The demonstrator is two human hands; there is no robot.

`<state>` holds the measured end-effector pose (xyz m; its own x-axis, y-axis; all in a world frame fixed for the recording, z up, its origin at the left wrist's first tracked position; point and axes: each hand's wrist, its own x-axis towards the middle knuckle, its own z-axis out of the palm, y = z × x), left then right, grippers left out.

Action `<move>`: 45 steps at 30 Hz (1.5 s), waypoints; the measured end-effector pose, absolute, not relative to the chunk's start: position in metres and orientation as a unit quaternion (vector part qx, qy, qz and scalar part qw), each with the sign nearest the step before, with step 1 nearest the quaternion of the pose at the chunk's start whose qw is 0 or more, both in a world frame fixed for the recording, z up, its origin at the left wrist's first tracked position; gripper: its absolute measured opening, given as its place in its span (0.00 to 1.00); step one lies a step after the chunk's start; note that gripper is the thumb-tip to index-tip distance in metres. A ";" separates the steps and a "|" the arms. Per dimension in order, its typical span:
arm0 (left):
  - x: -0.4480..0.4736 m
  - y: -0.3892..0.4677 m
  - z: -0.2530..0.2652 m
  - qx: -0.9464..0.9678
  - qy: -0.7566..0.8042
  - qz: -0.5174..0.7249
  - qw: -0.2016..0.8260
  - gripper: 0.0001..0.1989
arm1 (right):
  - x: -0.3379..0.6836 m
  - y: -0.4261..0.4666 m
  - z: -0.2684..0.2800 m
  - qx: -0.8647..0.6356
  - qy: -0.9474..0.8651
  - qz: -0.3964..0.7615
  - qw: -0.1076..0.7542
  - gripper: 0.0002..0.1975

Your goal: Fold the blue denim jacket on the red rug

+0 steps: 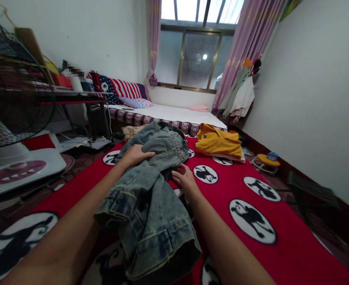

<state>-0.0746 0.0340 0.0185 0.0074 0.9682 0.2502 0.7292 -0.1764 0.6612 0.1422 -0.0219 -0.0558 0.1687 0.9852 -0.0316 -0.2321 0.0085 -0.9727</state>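
A pair of faded blue denim shorts (159, 186) lies rumpled on the red blanket, its leg openings toward me and its buttoned waistband at the far end. On its left side rests my left hand (135, 155), closed on the cloth with the thumb side over the denim and some fingertips hidden. My right hand (184, 180) is at the right edge of the shorts, fingers bent and apart, the fingertips close to the fabric. Beyond it, to the right, sits a folded yellow garment (219, 141) on top of a paler one.
The red blanket (216, 209) has white ovals with dark monkey figures. Behind the shorts lies a beige patterned cloth (133, 131). A fan (17, 166) and a cluttered desk (73, 95) stand left. A second bed (174, 113) is under the window; a yellow stool (268, 160) and a dark folding stool (311, 190) are right.
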 end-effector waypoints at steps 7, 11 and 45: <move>-0.025 -0.002 0.046 0.644 0.403 0.516 0.397 0.26 | 0.138 -0.032 -0.042 -0.346 -0.329 0.639 0.603 0.33; -0.009 -0.014 0.051 0.567 0.285 0.592 0.497 0.26 | 0.156 -0.033 -0.017 -0.329 -0.326 0.610 0.643 0.25; -0.004 -0.002 0.025 0.780 0.455 0.408 0.133 0.20 | 0.299 -0.029 0.037 -0.519 -0.287 -0.058 0.803 0.23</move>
<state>-0.0039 -0.0021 0.0248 0.2524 0.8194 0.5147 0.6016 -0.5495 0.5797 0.2990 -0.0292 0.0369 0.8290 0.2049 0.5203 0.3903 0.4542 -0.8008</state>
